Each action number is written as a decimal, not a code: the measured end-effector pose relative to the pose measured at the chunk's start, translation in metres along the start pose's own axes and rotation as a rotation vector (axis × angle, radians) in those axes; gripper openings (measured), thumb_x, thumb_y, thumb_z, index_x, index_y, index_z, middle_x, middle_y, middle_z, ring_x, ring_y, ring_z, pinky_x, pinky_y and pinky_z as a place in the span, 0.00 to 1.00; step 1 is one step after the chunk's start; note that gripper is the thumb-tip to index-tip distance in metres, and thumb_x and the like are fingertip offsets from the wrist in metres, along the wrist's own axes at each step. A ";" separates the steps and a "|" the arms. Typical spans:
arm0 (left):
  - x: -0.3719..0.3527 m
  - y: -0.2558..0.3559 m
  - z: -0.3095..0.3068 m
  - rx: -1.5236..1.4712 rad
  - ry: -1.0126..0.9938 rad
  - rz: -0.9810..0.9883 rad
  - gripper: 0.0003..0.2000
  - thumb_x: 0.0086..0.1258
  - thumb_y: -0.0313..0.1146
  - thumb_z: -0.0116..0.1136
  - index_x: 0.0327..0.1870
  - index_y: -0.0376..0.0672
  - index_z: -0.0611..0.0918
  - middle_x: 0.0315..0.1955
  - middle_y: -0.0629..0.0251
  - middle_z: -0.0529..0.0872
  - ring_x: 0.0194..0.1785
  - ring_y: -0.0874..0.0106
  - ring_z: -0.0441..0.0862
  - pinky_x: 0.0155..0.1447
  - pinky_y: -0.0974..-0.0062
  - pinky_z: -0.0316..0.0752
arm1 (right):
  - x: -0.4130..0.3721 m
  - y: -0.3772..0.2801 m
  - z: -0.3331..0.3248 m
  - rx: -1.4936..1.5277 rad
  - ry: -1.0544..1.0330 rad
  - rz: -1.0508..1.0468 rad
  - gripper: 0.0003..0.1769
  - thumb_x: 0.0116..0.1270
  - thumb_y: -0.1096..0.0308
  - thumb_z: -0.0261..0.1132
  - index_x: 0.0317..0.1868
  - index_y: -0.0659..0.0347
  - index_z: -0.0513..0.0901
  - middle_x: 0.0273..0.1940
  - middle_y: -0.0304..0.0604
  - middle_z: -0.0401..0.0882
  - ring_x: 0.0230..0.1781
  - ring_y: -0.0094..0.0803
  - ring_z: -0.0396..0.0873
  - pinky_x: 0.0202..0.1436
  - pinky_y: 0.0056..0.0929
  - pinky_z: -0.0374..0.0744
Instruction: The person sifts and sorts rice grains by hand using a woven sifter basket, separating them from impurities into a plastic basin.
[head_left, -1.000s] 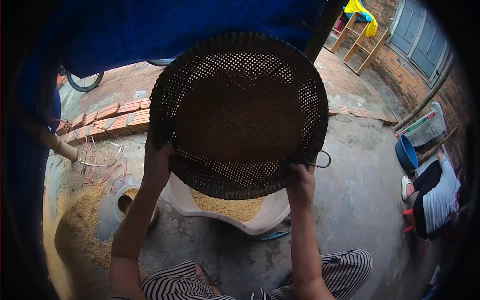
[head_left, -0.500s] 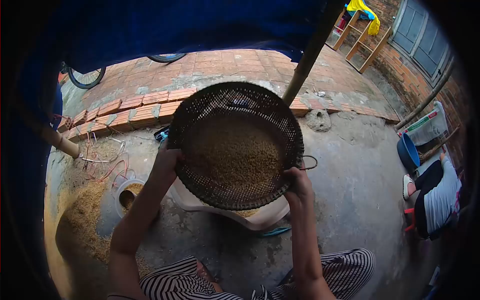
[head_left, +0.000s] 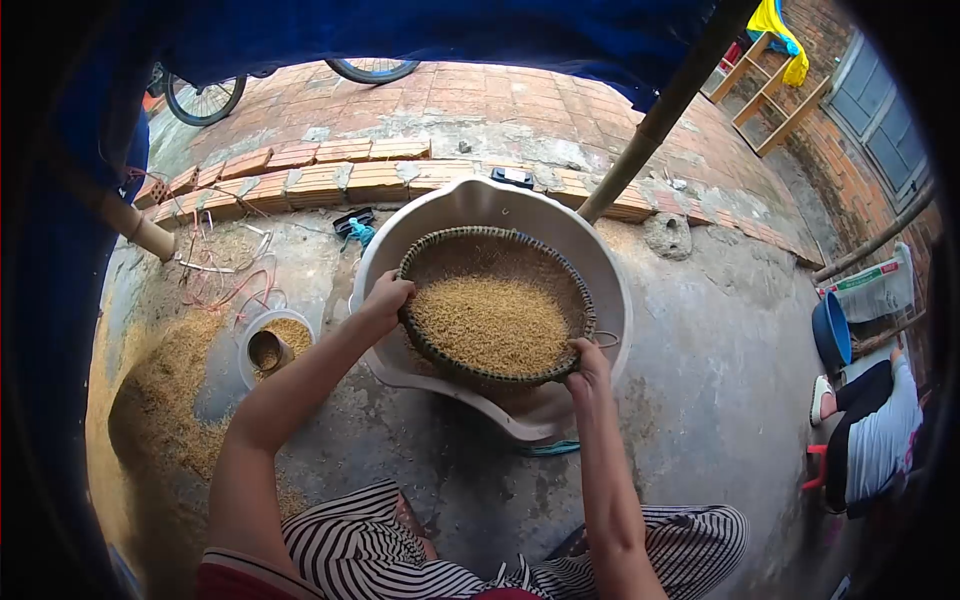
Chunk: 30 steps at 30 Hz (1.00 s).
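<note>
A round woven sieve (head_left: 432, 352) hangs over a large pale basin (head_left: 610, 290), held by its rim at both sides. Golden unhusked grain (head_left: 492, 325) lies in it, heaped toward the side nearer me. My left hand (head_left: 388, 300) is closed on the left rim. On the lower right rim, my right hand (head_left: 590, 366) is closed too, beside a small wire loop (head_left: 606, 340). Most of the basin's inside is hidden under the sieve.
To the left, a white bucket (head_left: 247, 352) holds grain and a metal can (head_left: 268, 350). Loose grain (head_left: 165, 410) is heaped beside it. A bamboo pole (head_left: 650, 140) rises behind the basin. At right are a blue tub (head_left: 830, 330) and a seated person (head_left: 880, 430).
The sieve has come down from a raised, tilted position to lie flatter over the basin. More of the basin now shows. Both hands have kept their hold on the rim.
</note>
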<state>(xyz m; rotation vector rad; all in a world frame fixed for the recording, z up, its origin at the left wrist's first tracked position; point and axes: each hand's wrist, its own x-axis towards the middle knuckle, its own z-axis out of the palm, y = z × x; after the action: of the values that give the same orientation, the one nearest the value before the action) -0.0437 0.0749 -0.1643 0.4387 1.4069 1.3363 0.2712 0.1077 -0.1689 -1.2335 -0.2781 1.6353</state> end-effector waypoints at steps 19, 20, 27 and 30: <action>-0.072 -0.004 0.022 0.818 -0.254 0.880 0.07 0.52 0.20 0.49 0.31 0.38 0.78 0.26 0.58 0.79 0.35 0.63 0.77 0.41 0.68 0.71 | -0.057 0.079 0.050 -1.623 -0.464 -0.985 0.16 0.63 0.60 0.53 0.46 0.59 0.78 0.52 0.51 0.71 0.58 0.45 0.64 0.61 0.42 0.60; -0.069 0.011 0.012 0.818 -0.180 1.014 0.08 0.52 0.18 0.49 0.31 0.38 0.78 0.27 0.57 0.80 0.36 0.64 0.77 0.42 0.69 0.72 | -0.061 0.078 0.051 -1.627 -0.465 -0.982 0.16 0.63 0.60 0.53 0.46 0.59 0.78 0.52 0.51 0.71 0.58 0.45 0.64 0.61 0.42 0.60; -0.043 0.083 -0.187 1.685 0.335 0.412 0.12 0.53 0.27 0.52 0.41 0.39 0.76 0.37 0.53 0.79 0.45 0.59 0.76 0.47 0.67 0.71 | -0.069 0.079 0.057 -1.591 -0.409 -0.818 0.14 0.61 0.62 0.54 0.44 0.58 0.79 0.39 0.49 0.79 0.43 0.43 0.76 0.48 0.37 0.71; -0.047 0.060 -0.257 1.721 0.322 0.000 0.13 0.49 0.25 0.56 0.38 0.35 0.79 0.39 0.49 0.80 0.45 0.57 0.78 0.46 0.65 0.74 | -0.071 0.077 0.059 -1.590 -0.387 -0.762 0.13 0.61 0.63 0.54 0.43 0.57 0.79 0.38 0.50 0.79 0.41 0.44 0.77 0.47 0.38 0.72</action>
<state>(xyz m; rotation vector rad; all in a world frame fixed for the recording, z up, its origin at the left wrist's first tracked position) -0.2715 -0.0661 -0.1499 1.3112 2.5690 -0.1766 0.1753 0.0374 -0.1538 -1.4751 -2.2679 0.7341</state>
